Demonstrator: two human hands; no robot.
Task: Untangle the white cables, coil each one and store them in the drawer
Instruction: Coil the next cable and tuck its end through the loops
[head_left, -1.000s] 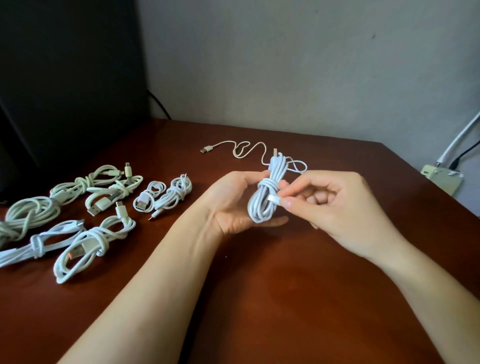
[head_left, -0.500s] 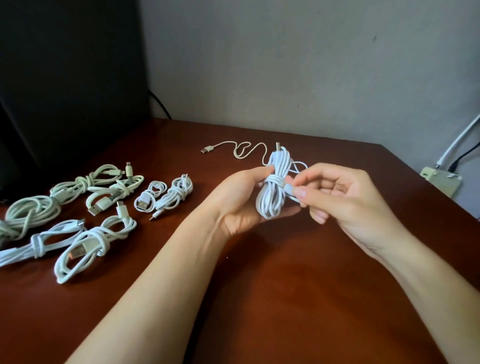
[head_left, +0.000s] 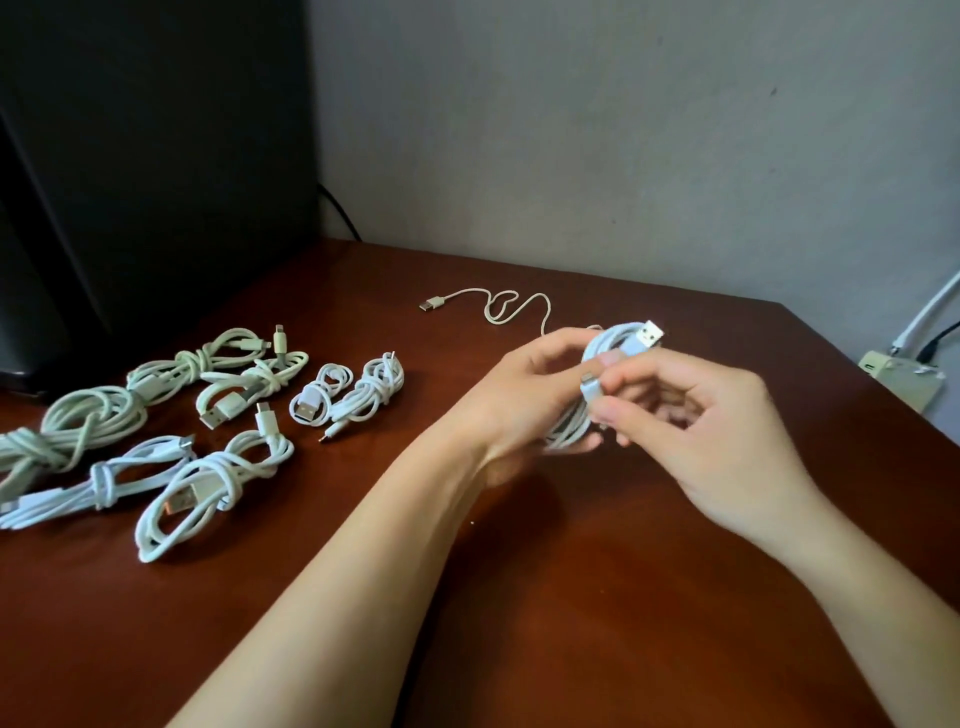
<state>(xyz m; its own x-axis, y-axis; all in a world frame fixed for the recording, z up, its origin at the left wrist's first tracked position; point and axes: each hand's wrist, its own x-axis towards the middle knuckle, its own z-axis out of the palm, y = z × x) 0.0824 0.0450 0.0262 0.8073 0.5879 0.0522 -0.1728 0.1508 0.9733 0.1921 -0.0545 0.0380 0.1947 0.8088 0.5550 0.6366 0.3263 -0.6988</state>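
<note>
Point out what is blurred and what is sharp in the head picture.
Head view: the right hand and the cable bundle it pinches are smeared by motion; the coiled cables at left on the table are sharp; the light is soft, without hard glare.

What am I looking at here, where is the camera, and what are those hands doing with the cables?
There is no machine here. These are a person's two bare hands, seen by one camera worn on the head and looking forward and down. The left hand grips a coiled white cable, and the right hand pinches its small plug end. On the brown table, several tied coils lie at the left. One loose cable lies behind the hands.
</note>
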